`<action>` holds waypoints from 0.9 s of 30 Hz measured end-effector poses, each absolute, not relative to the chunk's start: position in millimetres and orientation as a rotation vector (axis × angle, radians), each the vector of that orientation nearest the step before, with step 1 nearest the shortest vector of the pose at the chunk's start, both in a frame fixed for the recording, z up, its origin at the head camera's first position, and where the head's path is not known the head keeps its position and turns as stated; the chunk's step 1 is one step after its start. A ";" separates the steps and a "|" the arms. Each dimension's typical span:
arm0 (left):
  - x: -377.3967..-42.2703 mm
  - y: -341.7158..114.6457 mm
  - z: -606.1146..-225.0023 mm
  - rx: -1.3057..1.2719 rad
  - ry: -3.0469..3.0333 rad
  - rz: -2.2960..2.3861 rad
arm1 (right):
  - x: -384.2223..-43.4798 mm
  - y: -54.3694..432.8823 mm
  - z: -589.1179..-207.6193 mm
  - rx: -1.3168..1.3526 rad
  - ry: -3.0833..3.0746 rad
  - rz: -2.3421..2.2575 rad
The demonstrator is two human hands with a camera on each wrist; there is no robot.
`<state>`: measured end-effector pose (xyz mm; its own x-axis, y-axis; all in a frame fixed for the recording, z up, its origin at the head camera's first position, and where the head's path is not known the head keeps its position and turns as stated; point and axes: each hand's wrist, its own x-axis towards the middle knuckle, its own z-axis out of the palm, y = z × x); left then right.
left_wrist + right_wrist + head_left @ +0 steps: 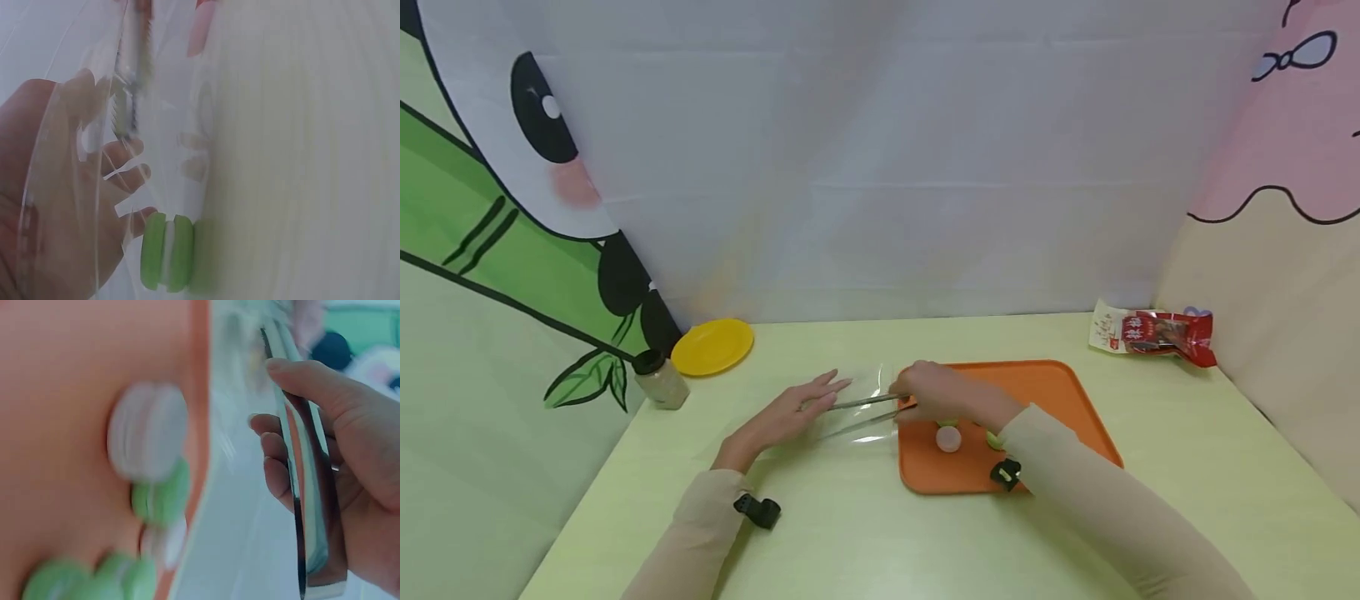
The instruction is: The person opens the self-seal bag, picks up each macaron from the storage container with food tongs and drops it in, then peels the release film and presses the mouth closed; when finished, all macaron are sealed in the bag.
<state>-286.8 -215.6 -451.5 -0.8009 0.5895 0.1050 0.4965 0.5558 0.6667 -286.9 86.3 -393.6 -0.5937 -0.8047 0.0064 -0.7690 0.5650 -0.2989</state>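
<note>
My right hand (pixel 936 392) grips metal tongs (pixel 312 506) over the orange tray's (pixel 925 479) left edge, the tongs' arms reaching left over a clear plastic container (pixel 871 429). Beside that plastic, my left hand (pixel 793 410) has its fingers extended toward the tongs. In the left wrist view the fingers show through the clear plastic, and a green macaron (pixel 167 253) lies low there. The serrated tong tips (pixel 125 112) hang above it with no macaron visible between them. A pale pink macaron (pixel 147 431) and green macarons (pixel 161 494) sit on the tray.
A yellow plate (pixel 713 346) and a dark-lidded jar (pixel 662 382) stand at the back left of the table. A red and white snack packet (pixel 1153 332) lies at the back right. A printed cloth (pixel 880 167) hangs behind.
</note>
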 end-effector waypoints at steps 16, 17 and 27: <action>-284.5 -215.7 -450.8 0.935 2.655 1.087 | -266.0 255.7 -404.5 -0.966 2.740 -0.777; -283.9 -215.8 -450.4 0.933 2.652 1.085 | -266.3 262.1 -405.4 -0.958 2.742 -0.773; -283.2 -214.1 -447.3 0.905 2.659 1.071 | -274.6 296.9 -414.3 -0.846 2.777 -0.798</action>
